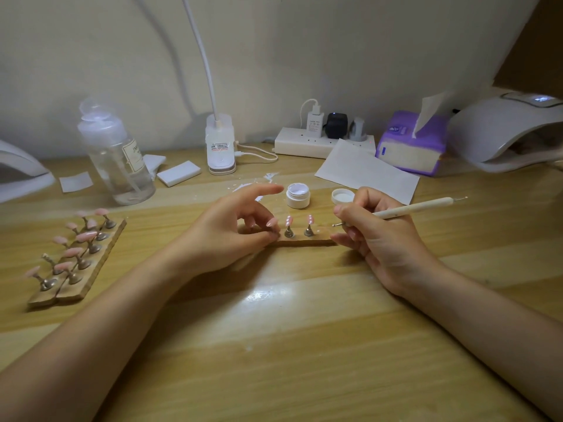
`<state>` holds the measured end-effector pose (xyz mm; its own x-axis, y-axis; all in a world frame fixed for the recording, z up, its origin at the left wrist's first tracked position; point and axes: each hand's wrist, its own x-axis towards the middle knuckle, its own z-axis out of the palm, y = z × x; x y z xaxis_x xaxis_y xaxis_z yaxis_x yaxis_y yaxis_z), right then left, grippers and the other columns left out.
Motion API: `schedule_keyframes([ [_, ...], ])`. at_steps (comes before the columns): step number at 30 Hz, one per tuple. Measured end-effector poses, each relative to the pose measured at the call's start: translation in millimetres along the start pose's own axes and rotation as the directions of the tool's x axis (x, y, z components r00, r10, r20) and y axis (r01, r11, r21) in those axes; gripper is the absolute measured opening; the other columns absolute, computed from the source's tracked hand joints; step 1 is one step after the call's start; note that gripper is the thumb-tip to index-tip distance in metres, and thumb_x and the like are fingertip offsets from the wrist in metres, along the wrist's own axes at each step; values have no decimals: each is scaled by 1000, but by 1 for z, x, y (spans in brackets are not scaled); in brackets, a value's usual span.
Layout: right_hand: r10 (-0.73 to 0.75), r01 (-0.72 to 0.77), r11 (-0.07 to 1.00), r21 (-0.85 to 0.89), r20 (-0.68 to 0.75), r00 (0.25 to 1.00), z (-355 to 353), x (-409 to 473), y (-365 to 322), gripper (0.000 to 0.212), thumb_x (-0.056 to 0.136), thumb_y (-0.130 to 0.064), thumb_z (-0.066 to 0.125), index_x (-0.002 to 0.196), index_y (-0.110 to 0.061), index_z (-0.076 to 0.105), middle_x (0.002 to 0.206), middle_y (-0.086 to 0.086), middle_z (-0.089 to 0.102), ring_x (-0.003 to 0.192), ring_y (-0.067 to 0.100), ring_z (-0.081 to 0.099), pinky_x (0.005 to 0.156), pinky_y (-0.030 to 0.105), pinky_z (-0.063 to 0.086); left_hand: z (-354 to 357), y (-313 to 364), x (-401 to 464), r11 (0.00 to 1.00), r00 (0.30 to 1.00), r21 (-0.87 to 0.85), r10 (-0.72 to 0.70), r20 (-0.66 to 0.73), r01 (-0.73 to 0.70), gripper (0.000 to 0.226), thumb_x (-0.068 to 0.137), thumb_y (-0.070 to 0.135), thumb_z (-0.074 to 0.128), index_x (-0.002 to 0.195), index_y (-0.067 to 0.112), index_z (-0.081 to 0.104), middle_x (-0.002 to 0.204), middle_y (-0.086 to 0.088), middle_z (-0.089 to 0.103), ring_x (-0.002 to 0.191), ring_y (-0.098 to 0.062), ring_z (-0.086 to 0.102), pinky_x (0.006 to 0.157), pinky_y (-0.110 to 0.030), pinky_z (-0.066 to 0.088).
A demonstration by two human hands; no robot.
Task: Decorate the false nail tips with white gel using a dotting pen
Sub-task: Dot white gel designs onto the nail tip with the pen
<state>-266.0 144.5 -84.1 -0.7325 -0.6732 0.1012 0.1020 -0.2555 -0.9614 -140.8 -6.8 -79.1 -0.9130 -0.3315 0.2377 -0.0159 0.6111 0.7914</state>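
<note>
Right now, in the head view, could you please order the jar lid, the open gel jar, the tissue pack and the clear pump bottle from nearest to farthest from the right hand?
1. jar lid, just above the right hand, which holds the dotting pen.
2. open gel jar, left of the lid.
3. tissue pack, back right.
4. clear pump bottle, far left.

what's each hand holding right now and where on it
The right hand grips the dotting pen near its lower, working end. The left hand pinches the stand of a nail tip on the small wooden strip.
</note>
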Motion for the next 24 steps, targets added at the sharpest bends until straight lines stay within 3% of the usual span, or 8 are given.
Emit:
schedule_keyframes([
  [4,0,0,1000,-2,-2,1000,0,0,0,39,82,6,56,54,-13,36,39,-6,36,37,2,36,48,18,49,0,-1,0,996,998,60,64,-27,-62,58,77,0,69,113,40,46,79,9,67,65,1,49,68,-6,36],
  [8,-3,3,1000,5,7,1000,0,0,1,40,82,7,55,54,-12,36,39,-7,36,37,2,37,48,17,49,3,-2,0,988,992,120,104,-75,-95,63,75,0,71,122,32,44,72,10,62,67,-2,48,69,-8,36],
  [14,-8,8,1000,3,8,1000,0,0,1,39,82,7,55,54,-12,35,40,-7,36,37,2,36,47,17,49,5,2,-4,947,974,258,214,-73,-189,64,78,-1,66,115,45,41,76,12,60,80,-6,53,76,-6,37],
  [19,-6,6,1000,-2,6,1000,0,0,0,39,82,7,55,55,-12,35,40,-6,35,38,2,35,47,17,48,13,1,-7,918,952,320,282,-116,-233,56,80,-1,63,119,35,45,75,15,56,77,-12,54,72,-15,38],
  [22,-7,7,1000,0,-1,1000,0,0,1,38,82,7,56,56,-12,35,41,-6,35,38,2,35,47,17,48,16,4,-7,904,909,327,356,-217,-276,53,79,-5,63,119,27,49,77,7,60,77,-14,57,67,-15,42],
  [24,-7,7,1000,0,-6,1000,0,0,1,39,82,7,56,56,-12,34,42,-7,35,38,2,36,47,17,48,16,10,-6,868,840,373,448,-307,-326,45,79,-5,62,115,19,54,79,-1,63,77,-12,58,69,-16,46],
])
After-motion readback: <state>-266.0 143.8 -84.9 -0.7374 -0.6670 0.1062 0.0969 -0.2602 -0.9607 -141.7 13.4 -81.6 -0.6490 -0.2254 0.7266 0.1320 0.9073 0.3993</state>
